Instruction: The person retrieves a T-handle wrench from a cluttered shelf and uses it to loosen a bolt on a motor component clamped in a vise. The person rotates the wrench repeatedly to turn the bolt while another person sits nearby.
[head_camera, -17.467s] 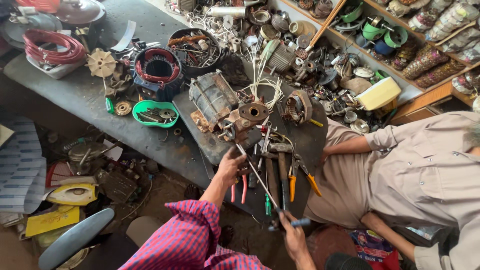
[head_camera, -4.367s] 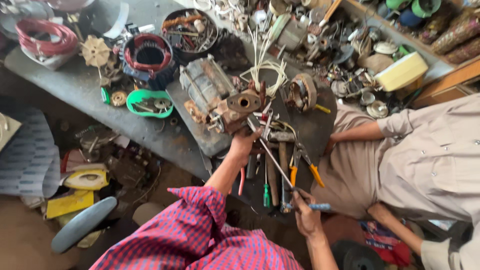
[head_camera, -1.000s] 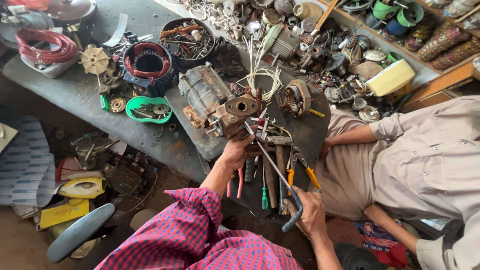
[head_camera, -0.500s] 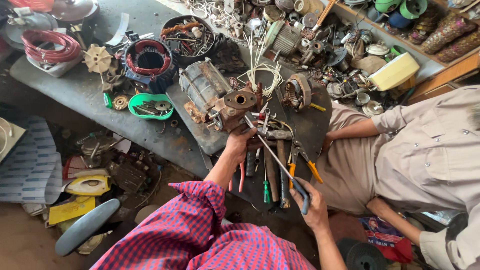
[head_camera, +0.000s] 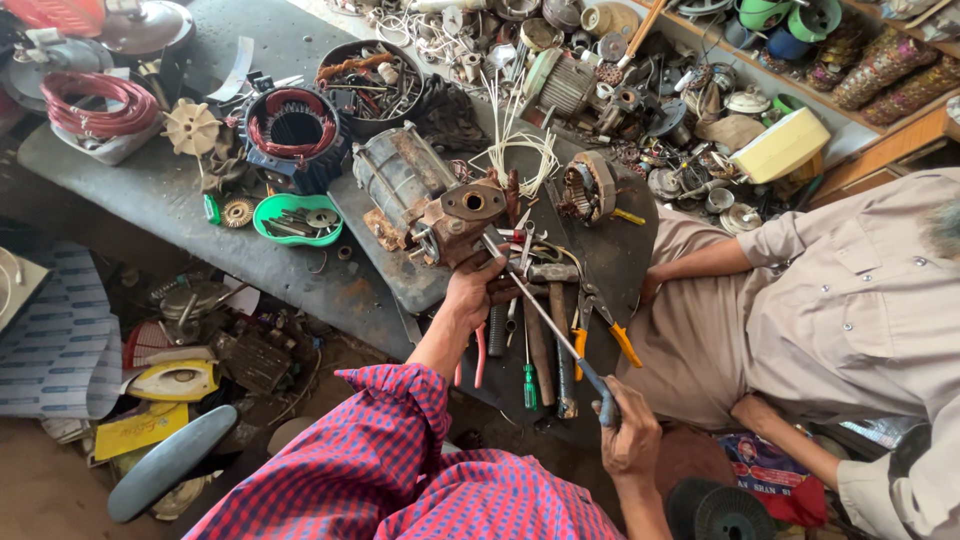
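Rusty motor (head_camera: 425, 195) lies on its side at tabletop edge, end plate (brown, holed) facing out; long blue-handled screwdriver (head_camera: 548, 322) angled, tip at that plate.

Red-and-blue checked sleeve (head_camera: 390, 450), green tray (head_camera: 295, 218), orange-handled pliers (head_camera: 612, 338), yellow box (head_camera: 782, 145)

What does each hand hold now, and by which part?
Right hand grips the long screwdriver by its blue handle end; left hand steadies the rusty motor at its end plate.

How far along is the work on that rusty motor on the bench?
The rusty motor lies on the bench. The right hand sets a long screwdriver at its end plate, steadied by the left hand. The plate is not off yet.
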